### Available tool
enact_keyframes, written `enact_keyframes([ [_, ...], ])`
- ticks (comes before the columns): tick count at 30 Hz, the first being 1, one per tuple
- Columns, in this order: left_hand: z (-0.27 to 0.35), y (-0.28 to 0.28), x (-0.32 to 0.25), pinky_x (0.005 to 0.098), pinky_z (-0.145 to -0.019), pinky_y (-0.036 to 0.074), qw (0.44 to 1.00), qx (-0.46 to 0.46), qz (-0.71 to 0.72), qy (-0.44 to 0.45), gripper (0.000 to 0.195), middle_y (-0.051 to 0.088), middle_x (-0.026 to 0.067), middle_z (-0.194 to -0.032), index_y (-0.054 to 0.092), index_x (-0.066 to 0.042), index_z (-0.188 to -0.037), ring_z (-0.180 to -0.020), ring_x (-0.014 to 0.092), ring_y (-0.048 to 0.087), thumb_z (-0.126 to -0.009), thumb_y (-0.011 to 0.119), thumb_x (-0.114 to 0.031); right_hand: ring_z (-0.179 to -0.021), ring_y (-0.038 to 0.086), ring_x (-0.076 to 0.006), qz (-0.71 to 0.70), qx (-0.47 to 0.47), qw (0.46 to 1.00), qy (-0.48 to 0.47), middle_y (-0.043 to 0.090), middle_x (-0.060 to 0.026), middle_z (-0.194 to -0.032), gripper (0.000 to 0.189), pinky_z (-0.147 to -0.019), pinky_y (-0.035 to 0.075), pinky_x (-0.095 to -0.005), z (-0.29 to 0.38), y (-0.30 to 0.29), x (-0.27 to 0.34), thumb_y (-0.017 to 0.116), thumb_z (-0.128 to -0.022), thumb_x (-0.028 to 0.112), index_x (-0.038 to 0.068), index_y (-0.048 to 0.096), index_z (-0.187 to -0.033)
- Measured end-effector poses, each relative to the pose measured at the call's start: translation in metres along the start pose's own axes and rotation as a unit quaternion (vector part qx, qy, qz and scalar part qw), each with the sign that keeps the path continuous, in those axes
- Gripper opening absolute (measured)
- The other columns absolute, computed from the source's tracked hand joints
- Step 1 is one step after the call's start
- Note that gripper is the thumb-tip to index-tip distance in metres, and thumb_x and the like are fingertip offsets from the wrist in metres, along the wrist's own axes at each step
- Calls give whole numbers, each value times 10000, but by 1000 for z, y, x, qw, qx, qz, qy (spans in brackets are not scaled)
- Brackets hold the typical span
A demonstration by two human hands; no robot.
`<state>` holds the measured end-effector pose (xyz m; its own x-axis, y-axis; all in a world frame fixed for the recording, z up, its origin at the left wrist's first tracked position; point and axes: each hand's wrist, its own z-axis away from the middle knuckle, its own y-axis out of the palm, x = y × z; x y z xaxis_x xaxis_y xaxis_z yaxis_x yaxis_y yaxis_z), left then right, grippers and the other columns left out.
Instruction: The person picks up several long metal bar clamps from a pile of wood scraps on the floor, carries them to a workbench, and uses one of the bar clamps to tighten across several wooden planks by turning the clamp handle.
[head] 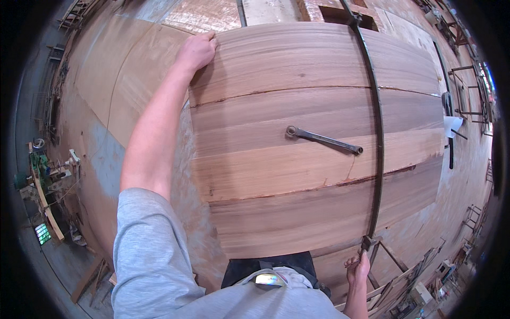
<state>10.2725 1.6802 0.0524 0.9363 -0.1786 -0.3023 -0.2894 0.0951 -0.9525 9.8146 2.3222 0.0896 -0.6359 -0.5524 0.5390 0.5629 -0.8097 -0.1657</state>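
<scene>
A wide wooden panel of several boards lies before me, with dark, wet-looking glue along two seams. My left hand grips its far left corner; the fingertips are partly hidden. A long metal bar clamp crosses the right part of the panel from the far edge to the near edge. At the clamp's near end, my right hand is closed around its end piece, thumb on top. Between the hands, a double-ended box wrench rests on the middle boards, left of the bar.
Large plywood sheets lie to the left. Another dark metal bar and a white sheet are at the panel's right edge. Green machinery stands far left. Metal frames and stacked timber strips are on the right.
</scene>
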Motion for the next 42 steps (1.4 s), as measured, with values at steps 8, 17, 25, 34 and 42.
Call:
enact_keyframes([
  [8, -7, 20, 17, 477, -934, 426, 990, -82, -19, 111, 333, 586, 224, -1157, 580, -5, -1114, -1052, 411, 551, -920, 390, -199, -612, 552, -216, 13, -27, 999, 22, 530, -26, -654, 287, -588, 463, -390, 1, 10, 8, 477, -969, 397, 119, 513, -1030],
  [17, -7, 29, 25, 430, -1035, 360, 993, -83, -33, 75, 394, 512, 232, -1294, 479, 13, -1285, -1207, 387, 464, -938, 423, -165, -653, 602, -224, 5, -48, 999, -9, 601, -91, -822, 325, -610, 519, -391, 8, -2, 8, 399, -999, 398, 89, 487, -1054],
  [25, 8, 3, -9, 469, -965, 396, 995, -39, -66, 59, 381, 539, 273, -1198, 488, 38, -1239, -1133, 416, 497, -935, 429, -185, -666, 602, -196, -39, -52, 998, 4, 581, -100, -872, 320, -577, 526, -337, 27, -31, -21, 443, -989, 360, 62, 466, -1103],
  [34, 4, 2, 0, 475, -1005, 377, 981, -65, -179, 45, 410, 513, 255, -1270, 485, 12, -1271, -1206, 405, 458, -955, 413, -239, -655, 605, -191, -25, -48, 999, 8, 576, -103, -877, 297, -561, 536, -334, 38, -54, -29, 467, -983, 326, 53, 477, -1099],
  [42, 34, -10, -92, 470, -1022, 369, 981, -21, -188, -50, 449, 485, 265, -1312, 479, 18, -1283, -1227, 399, 451, -960, 423, -289, -644, 596, -156, -3, -73, 996, -48, 582, -81, -870, 286, -531, 527, -296, -5, -128, 22, 488, -974, 307, 38, 524, -1063],
])
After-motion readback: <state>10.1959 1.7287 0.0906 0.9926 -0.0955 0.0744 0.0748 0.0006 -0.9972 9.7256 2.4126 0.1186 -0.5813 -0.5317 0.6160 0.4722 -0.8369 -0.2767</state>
